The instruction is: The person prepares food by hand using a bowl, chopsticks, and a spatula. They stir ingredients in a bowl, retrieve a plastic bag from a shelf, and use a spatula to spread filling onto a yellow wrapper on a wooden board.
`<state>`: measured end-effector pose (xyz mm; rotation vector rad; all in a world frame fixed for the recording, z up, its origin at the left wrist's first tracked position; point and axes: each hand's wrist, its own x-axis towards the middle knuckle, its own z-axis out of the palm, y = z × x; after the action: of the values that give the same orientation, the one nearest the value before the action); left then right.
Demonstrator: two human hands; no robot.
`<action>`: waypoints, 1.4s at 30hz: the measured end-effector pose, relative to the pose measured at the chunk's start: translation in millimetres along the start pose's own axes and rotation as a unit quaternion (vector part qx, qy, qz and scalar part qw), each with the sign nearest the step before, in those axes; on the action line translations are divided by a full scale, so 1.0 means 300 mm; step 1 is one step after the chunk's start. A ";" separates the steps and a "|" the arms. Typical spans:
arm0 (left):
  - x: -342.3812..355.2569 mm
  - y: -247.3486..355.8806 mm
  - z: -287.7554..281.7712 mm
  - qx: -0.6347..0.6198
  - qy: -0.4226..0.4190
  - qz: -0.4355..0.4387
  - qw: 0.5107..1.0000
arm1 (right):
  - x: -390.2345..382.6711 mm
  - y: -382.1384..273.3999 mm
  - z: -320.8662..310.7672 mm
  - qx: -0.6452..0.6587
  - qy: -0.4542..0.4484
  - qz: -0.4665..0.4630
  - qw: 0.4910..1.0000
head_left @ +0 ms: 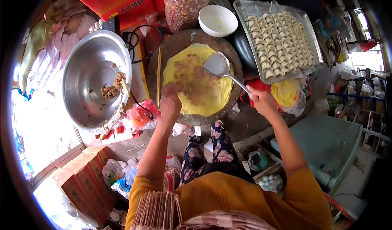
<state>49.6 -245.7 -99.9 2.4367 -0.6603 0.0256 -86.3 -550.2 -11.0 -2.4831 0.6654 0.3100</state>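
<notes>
A thin yellow egg sheet [212, 95] lies on a round dark board or griddle [234, 52], with a brownish filling [192, 81] smeared over its middle. At the sheet's left edge, my left hand [170, 102] has its fingers drawn together on the rim; the fingertips are slightly blurred. My right hand [263, 101] is wrapped round the handle of a metal spatula [217, 64], whose broad blade rests over the sheet's upper right part. A pair of wooden chopsticks [159, 77] lies along the left side of the round surface.
On the left, a large steel basin [77, 83] holds some minced filling [110, 92]. Behind stand a white bowl [218, 21], a bag of nuts or beans [185, 9] and red boxes [118, 1]. A metal tray [261, 77] of dumplings [281, 44] is at back right.
</notes>
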 end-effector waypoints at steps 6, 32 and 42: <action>0.006 -0.033 -0.012 -0.005 -0.008 0.000 1.000 | -0.181 0.059 -0.118 0.006 -0.018 0.061 0.998; -0.281 -0.033 -0.167 -0.065 0.007 -0.034 0.997 | -0.557 0.080 0.057 -0.050 -0.052 0.030 0.997; -0.357 0.010 -0.169 -0.072 -0.025 -0.034 0.997 | -0.334 0.185 0.171 0.658 -0.504 0.245 0.504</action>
<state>-38.8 -170.7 -74.9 2.3261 -0.5790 -0.1075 -204.4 -522.6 -43.3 -0.3528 0.6095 0.9032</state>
